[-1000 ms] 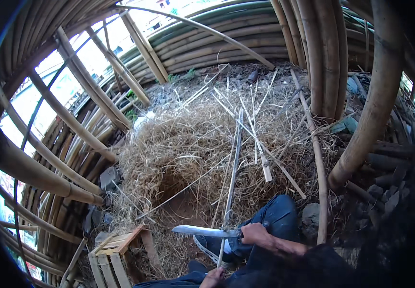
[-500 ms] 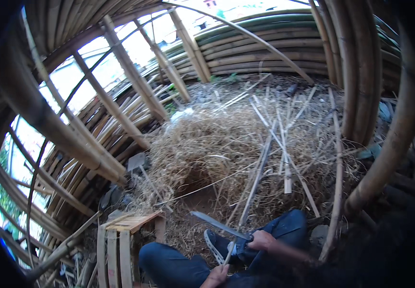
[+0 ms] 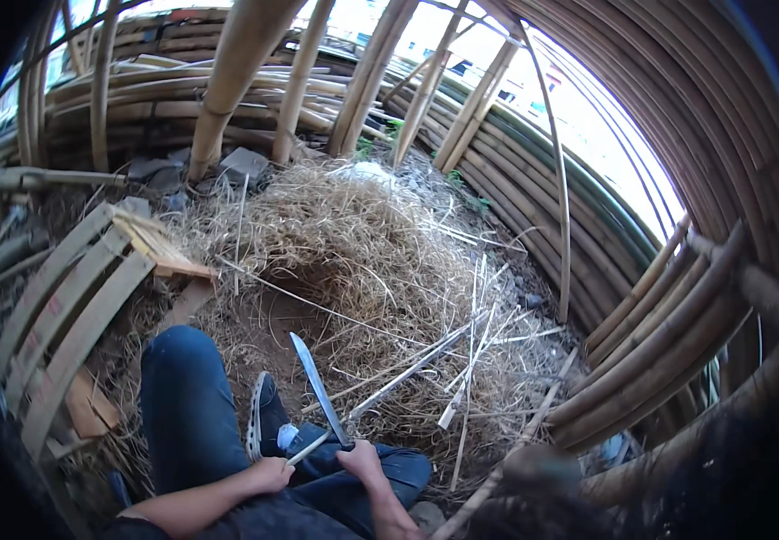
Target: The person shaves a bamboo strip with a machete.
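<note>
My right hand [image 3: 362, 462] is closed around the dark handle of a machete [image 3: 317, 387]. Its long blade points away from me and slightly left. In my closed left hand [image 3: 270, 474] is the near end of a thin bamboo strip [image 3: 407, 372]. This strip slants up to the right over the straw, and the machete crosses it just in front of my right hand. Whether the blade touches the strip I cannot tell. Both hands are low over my bent legs, with one shoe [image 3: 266, 416] showing between the knees.
A heap of dry bamboo shavings [image 3: 344, 243] spreads ahead, with several loose strips [image 3: 472, 360] on its right. To my left stands a slatted wooden crate [image 3: 65, 306]. Upright bamboo posts [image 3: 227, 81] and stacked poles [image 3: 534, 207] surround the spot. A long pole [image 3: 516, 459] lies at the right.
The view has turned and tilted, so the crate and heap appear higher and farther left. Both hands keep their grip on the machete and the strip; more of my left forearm shows.
</note>
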Demonstrator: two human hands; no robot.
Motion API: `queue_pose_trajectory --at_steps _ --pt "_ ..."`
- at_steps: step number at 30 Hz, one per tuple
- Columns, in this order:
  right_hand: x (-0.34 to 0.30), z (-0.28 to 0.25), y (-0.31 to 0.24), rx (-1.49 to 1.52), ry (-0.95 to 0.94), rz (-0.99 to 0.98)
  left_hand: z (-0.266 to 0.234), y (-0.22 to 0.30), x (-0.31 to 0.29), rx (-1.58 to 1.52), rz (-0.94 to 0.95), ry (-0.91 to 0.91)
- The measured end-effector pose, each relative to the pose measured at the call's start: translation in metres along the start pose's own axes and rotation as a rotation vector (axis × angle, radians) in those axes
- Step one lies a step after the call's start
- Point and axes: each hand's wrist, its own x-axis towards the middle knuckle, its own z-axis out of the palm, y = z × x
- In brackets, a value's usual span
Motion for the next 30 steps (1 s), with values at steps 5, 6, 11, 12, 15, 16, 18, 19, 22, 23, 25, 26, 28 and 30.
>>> queue_pose_trajectory --at_steps 5,6,11,12,15,16,18,19,22,23,25,26,28,30 --pt "-0.021 -0.007 -0.009 -0.267 0.254 0.155 -0.005 0.027 -0.008 -0.03 -0.008 -0.053" --pt "-0.023 -0.006 -0.007 -0.236 0.291 0.178 -0.005 0.028 -0.008 -0.015 0.016 -0.092" --pt "-0.029 0.0 -0.001 -0.144 0.336 0.157 0.016 0.006 0.012 -0.192 0.003 -0.197" --pt "-0.028 0.001 -0.001 -0.115 0.39 0.151 0.018 0.002 0.015 -0.356 -0.074 -0.327" --pt "-0.026 0.004 -0.004 -0.025 0.476 0.142 0.017 0.006 0.005 -0.64 -0.131 -0.378" --pt "-0.018 -0.001 0.0 0.042 0.422 0.097 0.008 0.017 -0.002 -0.605 -0.171 -0.344" --pt "0.001 0.0 0.027 0.045 0.33 -0.047 0.026 -0.005 0.014 -0.307 0.122 -0.095" --pt "0.009 0.004 0.043 0.059 0.273 -0.104 0.028 -0.002 0.013 -0.212 0.176 0.036" --pt "-0.007 -0.024 0.012 -0.086 -0.062 0.01 0.019 0.008 0.011 -0.137 0.048 -0.009" --pt "-0.012 -0.023 0.016 -0.096 -0.019 -0.03 0.023 0.007 0.011 -0.065 0.075 0.012" --pt "-0.018 -0.027 0.007 -0.072 -0.095 0.014 0.018 0.012 0.008 -0.049 0.062 0.038" --pt "-0.021 -0.029 0.002 -0.078 -0.105 0.049 0.018 0.013 0.006 -0.061 0.048 0.05" --pt "-0.018 -0.021 0.002 -0.146 -0.053 0.045 0.013 0.01 0.005 -0.067 0.048 0.042" --pt "-0.017 -0.024 -0.002 -0.211 0.016 0.039 0.009 0.016 0.001 -0.117 0.047 0.046"
